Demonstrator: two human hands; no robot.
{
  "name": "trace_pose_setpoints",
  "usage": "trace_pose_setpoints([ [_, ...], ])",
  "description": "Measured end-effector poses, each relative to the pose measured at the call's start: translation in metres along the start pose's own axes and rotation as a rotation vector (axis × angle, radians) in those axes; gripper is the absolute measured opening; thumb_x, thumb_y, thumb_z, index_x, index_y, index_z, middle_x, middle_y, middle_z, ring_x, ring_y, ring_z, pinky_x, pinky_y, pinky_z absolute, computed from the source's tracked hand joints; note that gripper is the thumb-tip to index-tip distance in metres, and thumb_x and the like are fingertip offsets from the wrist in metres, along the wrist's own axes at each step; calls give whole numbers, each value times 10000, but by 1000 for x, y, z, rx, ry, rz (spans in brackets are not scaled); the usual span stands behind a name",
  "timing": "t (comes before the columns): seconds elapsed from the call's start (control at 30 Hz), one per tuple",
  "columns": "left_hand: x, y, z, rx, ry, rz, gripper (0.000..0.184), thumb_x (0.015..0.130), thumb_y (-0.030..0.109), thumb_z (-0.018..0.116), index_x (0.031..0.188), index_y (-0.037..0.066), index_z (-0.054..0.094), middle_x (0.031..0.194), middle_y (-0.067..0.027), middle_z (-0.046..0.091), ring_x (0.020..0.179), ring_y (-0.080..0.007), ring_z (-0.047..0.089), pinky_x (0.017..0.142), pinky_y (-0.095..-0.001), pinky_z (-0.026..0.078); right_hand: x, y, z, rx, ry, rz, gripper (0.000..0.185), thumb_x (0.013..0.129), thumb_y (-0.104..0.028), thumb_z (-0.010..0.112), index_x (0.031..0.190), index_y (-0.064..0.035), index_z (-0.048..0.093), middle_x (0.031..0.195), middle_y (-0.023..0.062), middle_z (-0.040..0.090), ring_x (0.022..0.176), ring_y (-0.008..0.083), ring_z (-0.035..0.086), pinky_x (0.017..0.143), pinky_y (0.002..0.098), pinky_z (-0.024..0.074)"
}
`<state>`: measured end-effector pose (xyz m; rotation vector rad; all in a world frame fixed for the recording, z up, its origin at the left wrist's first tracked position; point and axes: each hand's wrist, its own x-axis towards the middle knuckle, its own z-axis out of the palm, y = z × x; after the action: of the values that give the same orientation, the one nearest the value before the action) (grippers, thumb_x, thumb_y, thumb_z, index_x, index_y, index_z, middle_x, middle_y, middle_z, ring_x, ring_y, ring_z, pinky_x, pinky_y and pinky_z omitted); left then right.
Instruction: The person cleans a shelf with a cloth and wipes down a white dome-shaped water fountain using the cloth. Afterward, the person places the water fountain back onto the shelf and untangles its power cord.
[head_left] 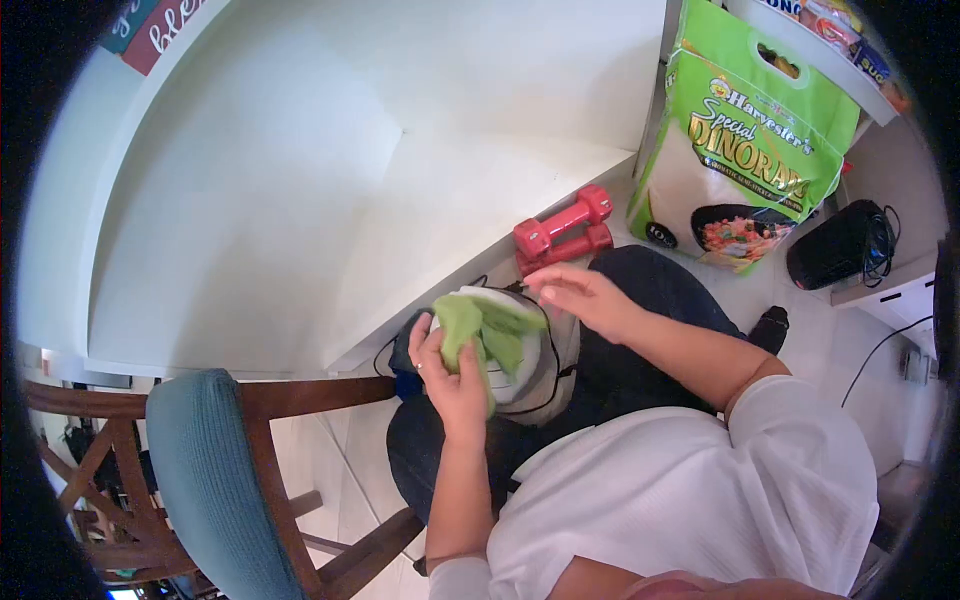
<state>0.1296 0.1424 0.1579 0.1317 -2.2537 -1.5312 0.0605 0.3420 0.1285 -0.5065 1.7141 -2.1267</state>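
My left hand is closed around a crumpled light-green cloth. The cloth lies against a round white appliance between my legs, covering much of its top, so its kind is hard to make out. My right hand is just to the right of the cloth, fingers stretched forward and thumb apart, with nothing visible in it. Its fingertips come close to a thin black cord that curves around the appliance; whether they touch it I cannot tell.
Two red dumbbells lie against a white shelf unit. A green rice bag stands at the right, near a black cylindrical object with a coiled cable. At the left is a wooden chair with a blue-green cushion.
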Motion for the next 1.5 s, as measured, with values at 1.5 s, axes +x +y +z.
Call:
trace_pose_setpoints([
  [1.5, 46, -159, -38, 117, 382, -103, 226, 921, 146, 483, 1058, -33, 488, 1254, -170, 417, 1168, -275, 392, 996, -382, 311, 181, -223, -159, -2050, 617, -197, 358, 765, -70, 480, 1091, -146, 607, 1120, 96, 575, 1035, 240, 543, 803, 410, 428],
])
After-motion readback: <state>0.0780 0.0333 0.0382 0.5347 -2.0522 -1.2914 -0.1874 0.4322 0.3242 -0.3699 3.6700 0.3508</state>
